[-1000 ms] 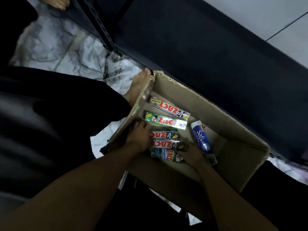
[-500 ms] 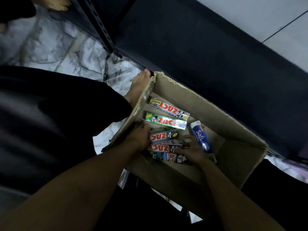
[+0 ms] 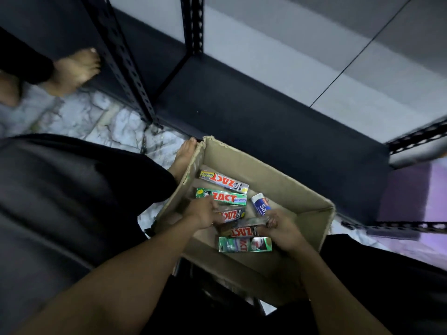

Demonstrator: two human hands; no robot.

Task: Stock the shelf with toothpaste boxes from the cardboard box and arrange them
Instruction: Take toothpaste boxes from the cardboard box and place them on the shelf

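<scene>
The left grip (image 3: 203,213) curls round one end of a silver, red-lettered toothpaste box (image 3: 232,214). The right grip (image 3: 281,229), flat on the stack half a second ago, now pinches the end of a second silver box (image 3: 242,232), beside a green toothpaste box (image 3: 244,244). Beyond it a blue-and-white box (image 3: 260,204) lies in the brown cardboard box (image 3: 242,160), before the black metal shelf (image 3: 266,112).

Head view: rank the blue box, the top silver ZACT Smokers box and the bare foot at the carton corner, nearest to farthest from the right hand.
1. Blue box: mid-carton, just past the fingers of the right hand.
2. Silver ZACT Smokers box: by the far-left wall of the carton.
3. Bare foot: outside, at the carton's left corner.
</scene>
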